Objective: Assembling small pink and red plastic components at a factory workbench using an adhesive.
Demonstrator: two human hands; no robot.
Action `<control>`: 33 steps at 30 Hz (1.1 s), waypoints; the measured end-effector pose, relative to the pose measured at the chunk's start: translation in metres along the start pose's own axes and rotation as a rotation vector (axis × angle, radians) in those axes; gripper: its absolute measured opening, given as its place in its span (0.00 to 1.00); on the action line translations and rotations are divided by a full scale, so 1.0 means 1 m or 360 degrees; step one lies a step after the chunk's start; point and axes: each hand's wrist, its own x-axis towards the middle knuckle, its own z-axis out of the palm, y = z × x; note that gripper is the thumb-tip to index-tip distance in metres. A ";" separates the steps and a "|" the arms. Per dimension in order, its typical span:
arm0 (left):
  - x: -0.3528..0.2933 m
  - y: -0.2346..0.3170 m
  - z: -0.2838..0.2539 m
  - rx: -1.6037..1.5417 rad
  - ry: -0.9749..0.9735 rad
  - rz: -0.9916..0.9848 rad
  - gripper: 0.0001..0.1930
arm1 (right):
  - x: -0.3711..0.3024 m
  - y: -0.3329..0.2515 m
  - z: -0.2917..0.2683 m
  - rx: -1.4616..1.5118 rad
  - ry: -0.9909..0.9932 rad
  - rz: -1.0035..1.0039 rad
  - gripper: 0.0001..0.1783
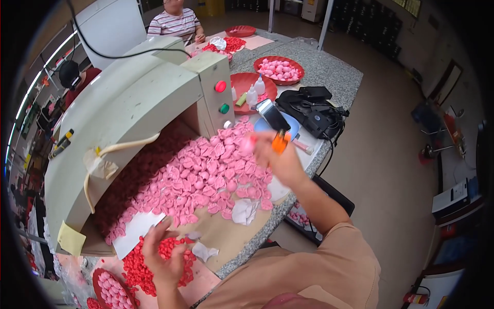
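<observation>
My left hand (163, 257) hovers over a heap of small red pieces (138, 269) at the near left. Its fingers are apart, and I see nothing held. My right hand (280, 158) is raised at the right end of a big pile of pink, shell-like moulded pieces (206, 167). A pink piece (249, 143) is pinched at its fingertips. A bright orange object (280, 142) sits against the same hand; its kind is not clear. Crumpled white paper (245, 211) and a white sheet (138, 233) lie along the pile's near edge.
A grey machine housing (128, 103) with red and green buttons arches over the pile. Beyond my right hand are a phone (273, 114), a black bag (314, 116) and red trays (300, 78). A pink-filled tray (98, 280) stands near left. Another person (175, 24) sits across the table.
</observation>
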 end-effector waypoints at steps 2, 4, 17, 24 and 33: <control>-0.001 -0.001 -0.010 0.0110 0.0105 -0.0245 0.26 | 0.055 -0.006 -0.063 -0.0082 0.0298 -0.0121 0.14; 0.000 -0.006 -0.025 0.0215 0.0229 -0.0447 0.23 | 0.107 -0.013 -0.108 0.0124 0.0527 -0.0062 0.12; 0.021 -0.011 -0.050 0.1055 0.0445 -0.1013 0.14 | 0.361 0.039 -0.312 -0.0429 0.1274 0.0115 0.12; 0.057 -0.030 -0.024 0.1176 0.0413 -0.1020 0.14 | 0.398 0.044 -0.325 -0.0216 0.1169 -0.0074 0.13; 0.065 -0.101 0.019 0.0668 0.0292 -0.0955 0.13 | 0.313 0.003 -0.305 -0.0002 0.0872 -0.0062 0.10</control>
